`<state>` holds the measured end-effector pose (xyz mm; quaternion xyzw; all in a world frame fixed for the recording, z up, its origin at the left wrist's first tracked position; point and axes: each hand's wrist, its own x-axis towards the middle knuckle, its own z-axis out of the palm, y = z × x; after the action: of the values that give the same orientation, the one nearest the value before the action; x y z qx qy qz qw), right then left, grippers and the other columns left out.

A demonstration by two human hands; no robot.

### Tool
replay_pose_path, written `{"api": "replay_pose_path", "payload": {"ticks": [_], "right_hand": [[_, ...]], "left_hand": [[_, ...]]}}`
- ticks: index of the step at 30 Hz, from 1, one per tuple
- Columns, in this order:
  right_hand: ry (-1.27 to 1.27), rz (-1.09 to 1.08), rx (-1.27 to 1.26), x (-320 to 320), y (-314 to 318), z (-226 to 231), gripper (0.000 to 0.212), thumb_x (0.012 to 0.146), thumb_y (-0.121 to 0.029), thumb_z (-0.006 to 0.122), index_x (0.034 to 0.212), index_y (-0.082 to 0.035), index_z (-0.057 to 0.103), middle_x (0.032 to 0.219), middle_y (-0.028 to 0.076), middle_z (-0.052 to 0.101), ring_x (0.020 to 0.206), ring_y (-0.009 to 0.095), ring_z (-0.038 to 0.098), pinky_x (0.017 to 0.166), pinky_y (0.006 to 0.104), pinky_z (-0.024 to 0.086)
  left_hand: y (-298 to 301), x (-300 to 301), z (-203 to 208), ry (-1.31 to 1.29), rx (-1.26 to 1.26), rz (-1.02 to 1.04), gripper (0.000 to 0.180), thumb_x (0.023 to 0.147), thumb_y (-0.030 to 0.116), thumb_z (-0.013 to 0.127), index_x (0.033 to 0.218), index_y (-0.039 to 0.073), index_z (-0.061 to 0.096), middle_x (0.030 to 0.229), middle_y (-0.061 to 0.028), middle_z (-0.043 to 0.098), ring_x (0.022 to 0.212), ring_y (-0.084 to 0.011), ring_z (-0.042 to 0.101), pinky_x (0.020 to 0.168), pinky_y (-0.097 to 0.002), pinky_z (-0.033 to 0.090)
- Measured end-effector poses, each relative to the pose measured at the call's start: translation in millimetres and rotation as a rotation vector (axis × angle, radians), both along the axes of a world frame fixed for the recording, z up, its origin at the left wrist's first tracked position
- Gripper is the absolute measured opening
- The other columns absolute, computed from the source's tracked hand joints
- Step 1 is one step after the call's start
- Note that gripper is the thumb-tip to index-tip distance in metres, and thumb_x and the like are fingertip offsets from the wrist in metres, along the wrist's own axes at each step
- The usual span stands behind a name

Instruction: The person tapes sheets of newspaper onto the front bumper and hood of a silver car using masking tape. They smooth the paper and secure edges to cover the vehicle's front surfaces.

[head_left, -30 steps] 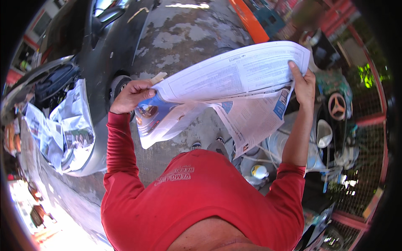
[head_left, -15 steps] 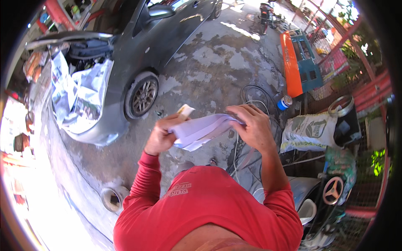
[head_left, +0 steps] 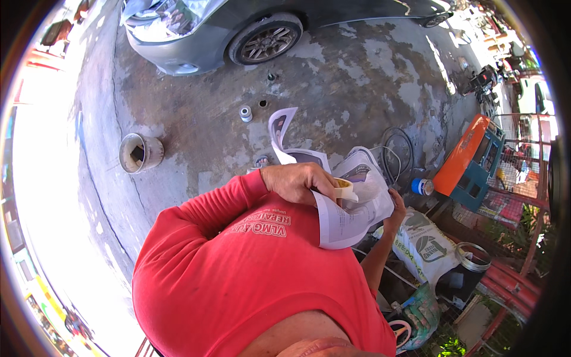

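Note:
Close to my chest, my left hand [head_left: 299, 182] is closed on a roll of masking tape [head_left: 344, 189], pale with a yellowish core. That hand also pinches the edge of some printed paper sheets [head_left: 343, 224]. My right hand [head_left: 395, 208] grips the far right edge of the sheets, its fingers partly hidden behind them. The paper is bent and loosely spread between both hands, and one curled sheet [head_left: 279, 132] sticks up beyond my left hand.
Ahead stands a grey car [head_left: 202, 44] with a front wheel [head_left: 266, 39]. A bucket [head_left: 143, 153] and a small can [head_left: 245, 113] sit on the floor. To the right are a coiled hose [head_left: 399, 152], blue can [head_left: 422, 186], orange panel [head_left: 458, 152] and white sack [head_left: 419, 244].
The view has swung, so the car now lies higher up. My left hand has come across toward my right, and the folded paper has spread into several loose sheets. The tape stays in my left hand.

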<state>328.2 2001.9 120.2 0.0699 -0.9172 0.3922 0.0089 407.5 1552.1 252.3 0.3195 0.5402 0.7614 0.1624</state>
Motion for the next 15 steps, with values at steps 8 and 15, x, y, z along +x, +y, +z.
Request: {"api": "replay_pose_path", "payload": {"ticks": [8, 15], "right_hand": [[-0.121, -0.31, -0.568, -45.5, 33.4, 10.7, 0.03, 0.098, 0.005, 0.064, 0.127, 0.007, 0.073, 0.129, 0.016, 0.075, 0.115, 0.024, 0.073, 0.104, 0.0369, 0.057], [0.014, -0.178, -0.752, -164.3, 49.3, 79.0, 0.03, 0.105, -0.008, 0.068, 0.132, 0.006, 0.069, 0.131, 0.017, 0.074, 0.119, 0.026, 0.07, 0.106, 0.0433, 0.055]], "left_hand": [[-60.2, -0.3, -25.6, -0.085, 0.082, 0.169, 0.019, 0.091, -0.003, 0.076, 0.108, 0.001, 0.084, 0.113, -0.0202, 0.079, 0.11, -0.0332, 0.075, 0.102, -0.0447, 0.056], [-85.4, 2.5, -116.0, -0.231, -0.199, 0.656, 0.02, 0.09, 0.007, 0.081, 0.109, 0.003, 0.083, 0.11, -0.0132, 0.081, 0.103, -0.0249, 0.077, 0.094, -0.0398, 0.059]]}}
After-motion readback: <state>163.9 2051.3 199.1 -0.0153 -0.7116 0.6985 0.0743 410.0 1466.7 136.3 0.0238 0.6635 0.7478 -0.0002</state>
